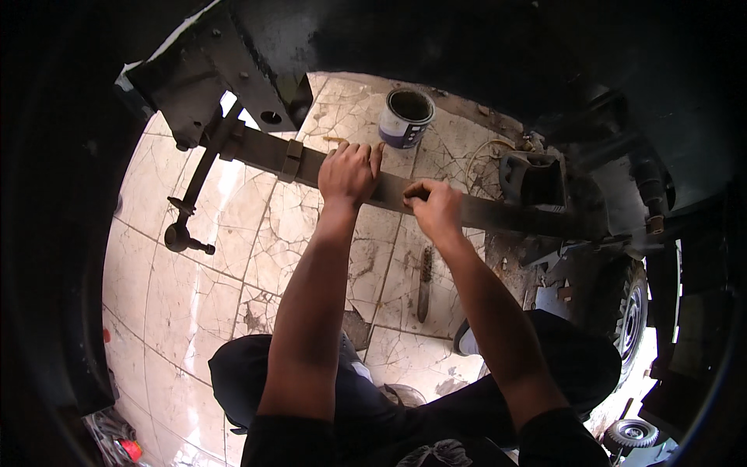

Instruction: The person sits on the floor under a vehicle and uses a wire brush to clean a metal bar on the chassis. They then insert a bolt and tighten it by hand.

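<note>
A long dark leaf spring (261, 149) runs across in front of me beneath a vehicle, with a metal clip (291, 161) round its left part. My left hand (350, 173) is wrapped over the top of the spring near its middle, thumb to the right. Just to the right, my right hand (436, 206) is against the spring's face with its fingers curled in a pinch. Whatever lies between those fingers, if anything, is hidden. Below the spring, a wire brush (425, 284) with a long handle lies on the floor between my forearms.
Behind the spring stands an open paint can (405, 131). A rod with a ball joint (177, 237) hangs at the left. Cracked pale tiles (226, 272) cover the floor. A dark boxy container (533, 179) is at the right, and a wheel (634, 311) stands farther right.
</note>
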Demonstrator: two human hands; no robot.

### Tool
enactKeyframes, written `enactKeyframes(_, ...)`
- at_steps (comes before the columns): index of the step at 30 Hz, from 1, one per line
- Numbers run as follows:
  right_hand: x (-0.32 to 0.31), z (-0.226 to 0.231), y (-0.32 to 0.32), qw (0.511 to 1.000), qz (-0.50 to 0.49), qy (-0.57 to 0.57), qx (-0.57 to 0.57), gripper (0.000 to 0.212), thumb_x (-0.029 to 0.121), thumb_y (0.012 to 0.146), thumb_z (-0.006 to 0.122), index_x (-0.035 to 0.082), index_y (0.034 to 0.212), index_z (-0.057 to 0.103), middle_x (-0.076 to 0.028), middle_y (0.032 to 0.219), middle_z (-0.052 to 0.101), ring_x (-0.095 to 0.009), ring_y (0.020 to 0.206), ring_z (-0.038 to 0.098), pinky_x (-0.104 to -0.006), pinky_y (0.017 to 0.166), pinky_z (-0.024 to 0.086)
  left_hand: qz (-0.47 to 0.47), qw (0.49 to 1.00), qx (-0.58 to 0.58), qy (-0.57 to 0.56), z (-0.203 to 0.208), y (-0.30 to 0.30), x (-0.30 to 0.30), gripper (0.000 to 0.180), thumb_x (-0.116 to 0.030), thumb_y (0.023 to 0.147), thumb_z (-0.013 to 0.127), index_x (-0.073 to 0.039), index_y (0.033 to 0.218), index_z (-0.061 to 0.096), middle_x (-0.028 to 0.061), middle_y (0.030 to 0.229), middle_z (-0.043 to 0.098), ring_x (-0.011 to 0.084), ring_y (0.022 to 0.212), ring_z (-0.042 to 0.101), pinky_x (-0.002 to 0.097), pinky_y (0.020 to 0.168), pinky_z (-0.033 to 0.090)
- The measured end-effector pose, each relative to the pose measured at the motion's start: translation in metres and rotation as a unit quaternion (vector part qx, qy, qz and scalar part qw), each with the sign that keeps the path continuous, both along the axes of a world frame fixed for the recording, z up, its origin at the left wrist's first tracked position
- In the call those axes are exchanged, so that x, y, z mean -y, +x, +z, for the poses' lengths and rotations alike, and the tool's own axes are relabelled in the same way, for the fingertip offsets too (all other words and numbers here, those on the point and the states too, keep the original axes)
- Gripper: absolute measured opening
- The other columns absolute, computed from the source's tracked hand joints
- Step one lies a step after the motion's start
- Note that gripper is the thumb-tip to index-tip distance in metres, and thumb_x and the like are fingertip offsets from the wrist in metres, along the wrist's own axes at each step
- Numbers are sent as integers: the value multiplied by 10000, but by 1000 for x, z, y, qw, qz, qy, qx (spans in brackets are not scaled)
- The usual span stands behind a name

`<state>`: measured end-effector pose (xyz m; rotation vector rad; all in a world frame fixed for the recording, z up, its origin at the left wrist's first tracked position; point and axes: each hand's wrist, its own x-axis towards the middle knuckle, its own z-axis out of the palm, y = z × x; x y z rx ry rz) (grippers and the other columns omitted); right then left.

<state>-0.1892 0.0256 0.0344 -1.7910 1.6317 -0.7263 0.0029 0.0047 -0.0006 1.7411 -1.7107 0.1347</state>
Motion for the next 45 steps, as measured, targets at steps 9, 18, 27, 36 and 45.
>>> enactKeyframes(9, 6, -10, 4, 999, -41, 16, 5, 115, 74, 802, 851, 83, 916, 847, -158, 862, 795, -308, 837, 782, -389, 843, 601, -3, 1000, -16, -5, 7, -4, 0, 422, -393, 1101, 524, -90, 900, 738, 150, 887, 746, 349, 903, 724, 463, 809, 567)
enactKeyframes(18, 25, -9, 10, 996, -73, -57, 1, 73, 52, 836, 795, 41, 901, 826, -190, 877, 791, -354, 861, 776, -425, 846, 591, 4, 999, -37, 23, 15, -10, 1, 389, -413, 1113, 488, -110, 1157, 728, 172, 988, 775, 367, 969, 735, 474, 834, 570)
enactKeyframes(27, 27, -6, 7, 997, -65, -31, -38, 125, 84, 841, 838, 93, 965, 848, -122, 866, 812, -223, 797, 787, -358, 800, 606, -9, 999, -34, 35, 15, -10, 2, 391, -387, 1113, 491, -108, 1085, 763, 147, 980, 782, 344, 988, 734, 463, 831, 576)
enactKeyframes(36, -3, -4, 11, 999, -36, -34, 12, 79, 78, 824, 820, 59, 900, 833, -170, 811, 781, -306, 815, 778, -414, 822, 589, 1, 1000, -20, 10, 5, 0, 2, 425, -400, 1112, 495, -98, 945, 743, 140, 913, 766, 340, 931, 730, 464, 812, 574)
enactKeyframes(45, -16, -12, -10, 994, 60, -85, -23, 119, 46, 790, 819, 70, 905, 838, -191, 882, 785, -337, 854, 775, -394, 816, 596, 0, 1000, -19, 20, 12, -4, 6, 451, -396, 1117, 480, -87, 942, 758, 153, 934, 769, 343, 949, 728, 462, 835, 573)
